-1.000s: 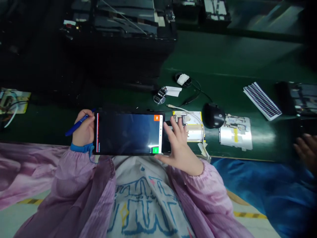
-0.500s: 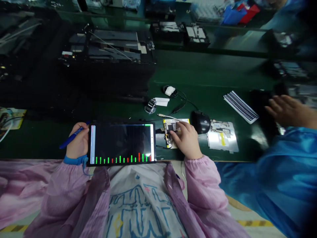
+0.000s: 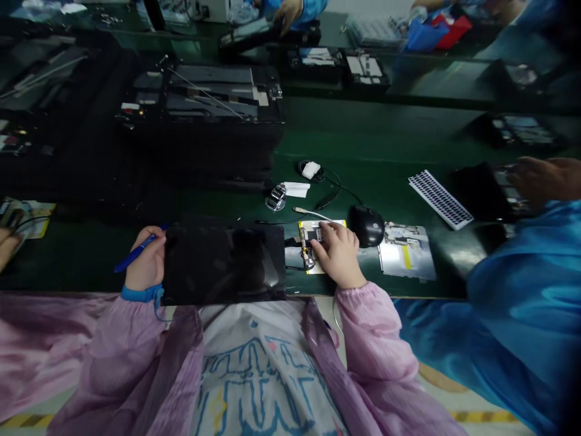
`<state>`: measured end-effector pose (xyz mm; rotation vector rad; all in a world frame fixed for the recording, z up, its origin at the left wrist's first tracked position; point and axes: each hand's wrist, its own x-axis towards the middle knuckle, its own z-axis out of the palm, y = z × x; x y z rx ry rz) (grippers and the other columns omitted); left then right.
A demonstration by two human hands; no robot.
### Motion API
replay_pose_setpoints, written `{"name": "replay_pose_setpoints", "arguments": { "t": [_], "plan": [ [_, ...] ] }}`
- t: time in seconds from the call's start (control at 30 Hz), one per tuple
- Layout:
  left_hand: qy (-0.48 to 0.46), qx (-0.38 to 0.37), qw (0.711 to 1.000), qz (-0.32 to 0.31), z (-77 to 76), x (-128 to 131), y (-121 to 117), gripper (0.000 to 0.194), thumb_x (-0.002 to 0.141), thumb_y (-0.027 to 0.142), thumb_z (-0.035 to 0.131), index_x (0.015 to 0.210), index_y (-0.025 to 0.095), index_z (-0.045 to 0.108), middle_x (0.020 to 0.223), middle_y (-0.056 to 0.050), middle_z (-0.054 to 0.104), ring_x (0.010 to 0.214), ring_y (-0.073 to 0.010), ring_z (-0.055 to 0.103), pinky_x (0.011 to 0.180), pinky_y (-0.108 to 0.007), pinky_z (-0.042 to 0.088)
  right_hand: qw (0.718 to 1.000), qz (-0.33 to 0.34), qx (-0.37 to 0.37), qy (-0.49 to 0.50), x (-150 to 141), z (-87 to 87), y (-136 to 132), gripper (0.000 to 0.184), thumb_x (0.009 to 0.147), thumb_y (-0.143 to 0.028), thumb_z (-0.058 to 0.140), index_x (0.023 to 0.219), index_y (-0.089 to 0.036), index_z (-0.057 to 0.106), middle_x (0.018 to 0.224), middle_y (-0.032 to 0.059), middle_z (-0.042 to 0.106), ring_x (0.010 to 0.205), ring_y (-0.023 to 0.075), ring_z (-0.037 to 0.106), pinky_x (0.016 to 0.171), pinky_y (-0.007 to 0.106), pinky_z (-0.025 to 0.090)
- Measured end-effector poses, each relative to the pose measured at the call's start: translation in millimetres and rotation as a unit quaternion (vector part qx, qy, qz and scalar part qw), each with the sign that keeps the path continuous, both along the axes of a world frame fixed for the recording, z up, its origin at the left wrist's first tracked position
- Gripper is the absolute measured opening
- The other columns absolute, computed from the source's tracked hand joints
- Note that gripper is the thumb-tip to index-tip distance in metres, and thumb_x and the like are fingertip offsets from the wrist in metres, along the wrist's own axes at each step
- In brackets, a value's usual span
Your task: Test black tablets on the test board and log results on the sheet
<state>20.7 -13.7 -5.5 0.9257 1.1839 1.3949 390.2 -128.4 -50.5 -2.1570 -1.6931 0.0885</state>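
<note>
My left hand [image 3: 147, 260] is closed around a blue pen [image 3: 135, 253], with its fingertips at the left edge of a flat display panel [image 3: 222, 263]. The panel's screen is dark and lies at the table's front edge. My right hand [image 3: 341, 254] rests palm down, thumb and fingers apart, on a small circuit board [image 3: 306, 257] with a yellow-edged base. A dark cable joins the board to the panel's right side. A white cable [image 3: 311, 213] ends just behind my right fingers. Part of the board is hidden under that hand.
A black HP mouse [image 3: 368, 226] and a silver metal plate [image 3: 408, 257] lie to the right, near a white label sheet [image 3: 440, 200]. Behind stand stacked dark panels [image 3: 213, 91] and a metal stamp [image 3: 275, 197]. A co-worker's hand [image 3: 544, 181] is at far right.
The display has gone from coloured bars in red and green to dark. My hands have barely moved. The co-worker's hand at right has shifted onto a device, and another person's hand appears at the back.
</note>
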Motion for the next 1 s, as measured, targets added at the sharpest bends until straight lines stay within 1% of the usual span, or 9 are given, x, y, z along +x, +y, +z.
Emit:
{"name": "replay_pose_setpoints", "arguments": {
  "t": [0.07, 0.13, 0.2, 0.27, 0.37, 0.47, 0.57, 0.8, 1.0],
  "plan": [
    [0.002, 0.005, 1.000, 0.001, -1.2, -1, 0, 0.015, 0.063, 0.010, 0.067, 0.068, 0.015, 0.054, 0.068, 0.001, 0.054, 0.072, -0.0124, 0.053, 0.077, -0.026, 0.040, 0.999, 0.027, 0.013, 0.012, 2, 4.4, 0, 0.039, 0.088, -0.033, 0.047, 0.124, -0.021, 0.054, 0.123, 0.0114, 0.057, 0.115, 0.0320, 0.045, 0.102, 0.058, 0.026],
    [0.007, 0.014, 1.000, 0.002, -2.3, -2, -1, 0.015, 0.062, 0.012, 0.068, 0.068, 0.016, 0.055, 0.068, 0.001, 0.053, 0.073, -0.0131, 0.052, 0.076, -0.027, 0.041, 0.994, 0.097, 0.010, 0.043, 7, 10.8, 3, 0.033, 0.082, -0.022, 0.049, 0.113, -0.023, 0.061, 0.116, 0.0089, 0.060, 0.111, 0.0297, 0.046, 0.101, 0.055, 0.028],
    [0.011, 0.018, 1.000, 0.004, -3.1, -3, -1, 0.016, 0.060, 0.015, 0.070, 0.067, 0.017, 0.056, 0.069, 0.001, 0.054, 0.073, -0.0141, 0.053, 0.076, -0.028, 0.042, 0.978, 0.192, -0.027, 0.077, 13, 18.4, 10, 0.033, 0.074, -0.013, 0.051, 0.103, -0.023, 0.065, 0.109, 0.0069, 0.062, 0.106, 0.0270, 0.048, 0.096, 0.048, 0.034],
    [0.013, 0.014, 1.000, 0.004, -3.5, -4, -2, 0.017, 0.058, 0.017, 0.071, 0.066, 0.019, 0.057, 0.069, 0.001, 0.054, 0.073, -0.0147, 0.053, 0.076, -0.028, 0.043, 0.955, 0.271, -0.082, 0.087, 19, 26.4, 19, 0.036, 0.070, -0.010, 0.053, 0.100, -0.024, 0.066, 0.108, 0.0058, 0.062, 0.104, 0.0256, 0.049, 0.093, 0.044, 0.035],
    [0.014, 0.011, 1.000, 0.005, -3.0, -4, -2, 0.015, 0.057, 0.017, 0.071, 0.064, 0.021, 0.058, 0.068, 0.001, 0.053, 0.072, -0.0147, 0.052, 0.075, -0.028, 0.044, 0.931, 0.324, -0.152, 0.067, 23, 37.6, 36, 0.038, 0.069, -0.012, 0.058, 0.105, -0.024, 0.064, 0.110, 0.0062, 0.062, 0.103, 0.0258, 0.049, 0.090, 0.042, 0.035],
    [0.013, 0.013, 1.000, 0.009, -2.3, -5, -2, 0.014, 0.057, 0.016, 0.070, 0.063, 0.021, 0.059, 0.068, 0.001, 0.053, 0.072, -0.0151, 0.051, 0.074, -0.028, 0.045, 0.915, 0.344, -0.205, 0.036, 24, 46.4, 48, 0.033, 0.070, -0.016, 0.064, 0.103, -0.024, 0.063, 0.109, 0.0059, 0.062, 0.101, 0.0264, 0.049, 0.085, 0.040, 0.034],
    [0.009, 0.012, 1.000, 0.013, -2.1, -5, -2, 0.013, 0.058, 0.015, 0.069, 0.064, 0.020, 0.058, 0.068, 0.001, 0.053, 0.072, -0.0140, 0.051, 0.075, -0.027, 0.045, 0.907, 0.348, -0.239, 0.013, 24, 51.4, 55, 0.029, 0.072, -0.018, 0.067, 0.100, -0.026, 0.064, 0.108, 0.0049, 0.062, 0.102, 0.0268, 0.049, 0.082, 0.039, 0.033],
    [0.007, 0.001, 1.000, 0.007, -2.5, -5, -2, 0.017, 0.055, 0.018, 0.072, 0.064, 0.020, 0.057, 0.068, 0.001, 0.054, 0.072, -0.0143, 0.052, 0.074, -0.027, 0.044, 0.891, 0.350, -0.289, -0.013, 18, 59.0, 63, 0.028, 0.072, -0.016, 0.066, 0.098, -0.027, 0.063, 0.108, 0.0050, 0.059, 0.108, 0.0283, 0.048, 0.084, 0.041, 0.034],
    [0.017, -0.007, 1.000, 0.009, -0.5, -6, -3, 0.019, 0.052, 0.021, 0.072, 0.064, 0.020, 0.057, 0.069, 0.002, 0.052, 0.072, -0.0139, 0.052, 0.073, -0.027, 0.044, 0.873, 0.354, -0.332, -0.042, 9, 65.1, 70, 0.024, 0.072, -0.019, 0.066, 0.095, -0.026, 0.061, 0.107, 0.0060, 0.055, 0.111, 0.0298, 0.047, 0.087, 0.044, 0.037]
  ]
}}
